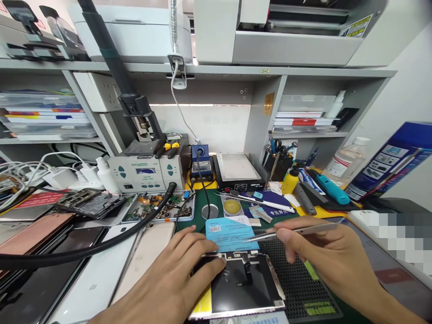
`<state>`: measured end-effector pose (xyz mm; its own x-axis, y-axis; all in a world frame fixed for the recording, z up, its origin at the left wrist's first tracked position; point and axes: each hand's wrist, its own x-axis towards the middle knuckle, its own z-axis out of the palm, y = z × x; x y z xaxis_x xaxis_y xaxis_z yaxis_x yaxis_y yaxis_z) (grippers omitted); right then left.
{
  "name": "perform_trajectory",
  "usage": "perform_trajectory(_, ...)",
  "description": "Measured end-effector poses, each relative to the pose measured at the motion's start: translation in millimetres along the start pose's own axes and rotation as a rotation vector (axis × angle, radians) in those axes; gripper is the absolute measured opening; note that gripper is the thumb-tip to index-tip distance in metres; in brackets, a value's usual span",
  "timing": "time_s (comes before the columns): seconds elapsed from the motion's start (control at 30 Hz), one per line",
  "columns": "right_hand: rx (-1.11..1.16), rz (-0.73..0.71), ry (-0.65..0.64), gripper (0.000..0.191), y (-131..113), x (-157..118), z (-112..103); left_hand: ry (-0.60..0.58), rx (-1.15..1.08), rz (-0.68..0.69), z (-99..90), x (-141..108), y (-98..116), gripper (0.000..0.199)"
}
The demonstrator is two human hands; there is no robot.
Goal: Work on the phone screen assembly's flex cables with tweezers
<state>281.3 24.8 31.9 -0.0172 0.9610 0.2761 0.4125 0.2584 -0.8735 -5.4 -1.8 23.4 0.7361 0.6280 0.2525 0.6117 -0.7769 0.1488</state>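
My left hand (pixel 182 270) lies with fingers stretched out. Its thumb touches the upper left corner of a black display panel (pixel 232 288) with a metal rim and a yellow strip. The index fingertip reaches the edge of a blue printed card (pixel 222 230) just behind the panel. Metal tweezers (pixel 303 228) are pinched in my right hand (pixel 330 252), their tips pointing left over the blue card. Whether the tips touch the card I cannot tell. Beneath that hand is a dark perforated mat (pixel 300 279).
Several phones and tablets (pixel 97 265) lie at the left, crossed by a thick black hose (pixel 101 252). Behind are a tray of circuit boards (pixel 158 207), a grey control station (pixel 141 173), a heating plate (pixel 236 168) and a white-handled knife (pixel 270 203). A large tablet (pixel 388 256) lies right.
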Motion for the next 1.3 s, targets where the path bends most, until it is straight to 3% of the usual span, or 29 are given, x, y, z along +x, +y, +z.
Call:
perform_trajectory(0.1, 0.006, 0.000, -0.027, 0.035, 2.7, 3.0, -1.6, 0.060, 0.009, 0.016, 3.9, -0.2, -1.5, 0.038)
perform_trajectory(0.2, 0.006, 0.013, -0.041, 0.041, 2.6, 5.7, -1.4, 0.155, 0.008, 0.041, 12.4, -0.1, -2.8, 0.040)
perform_trajectory(0.33, 0.062, 0.048, -0.026, 0.042, 2.8, 10.1, -1.2, 0.112, -0.016, 0.010, 5.6, -0.7, 0.3, 0.042)
perform_trajectory(0.4, 0.100, 0.057, -0.021, 0.039, 4.4, 12.7, -1.3, 0.072, -0.033, 0.008, -0.3, -1.3, 2.6, 0.054)
perform_trajectory(0.47, 0.126, 0.063, -0.015, 0.034, 6.7, 15.1, -1.2, 0.104, -0.029, -0.001, 0.2, -1.5, 3.5, 0.056)
perform_trajectory(0.57, 0.168, 0.075, -0.012, 0.030, 11.4, 17.9, -0.7, 0.207, 0.036, -0.006, 13.7, -1.0, 0.1, 0.038)
perform_trajectory(0.73, 0.264, 0.106, -0.039, 0.036, 21.7, 25.0, -0.4, 0.259, 0.047, 0.031, 30.1, -1.0, -8.1, 0.032)
perform_trajectory(0.8, 0.302, 0.129, -0.053, 0.038, 25.0, 29.2, -0.4, 0.256, 0.034, 0.016, 25.3, -1.5, -6.7, 0.032)
perform_trajectory(0.97, 0.417, 0.214, -0.071, 0.046, 29.2, 37.0, -2.5, 0.131, -0.078, -0.093, 1.3, -5.2, 0.0, 0.058)
perform_trajectory(1.07, 0.414, 0.280, -0.214, 0.045, 27.4, 35.6, -8.1, 0.092, -0.050, -0.180, -6.9, -8.8, -5.6, 0.063)
perform_trajectory(1.23, 0.255, 0.365, -0.537, 0.038, 15.3, 26.3, -21.4, -0.051, -0.074, -0.117, -12.4, -11.6, -19.6, 0.067)
perform_trajectory(1.3, 0.215, 0.363, -0.628, 0.036, 10.5, 23.7, -24.9, -0.064, -0.055, -0.170, -14.5, -12.8, -19.5, 0.068)
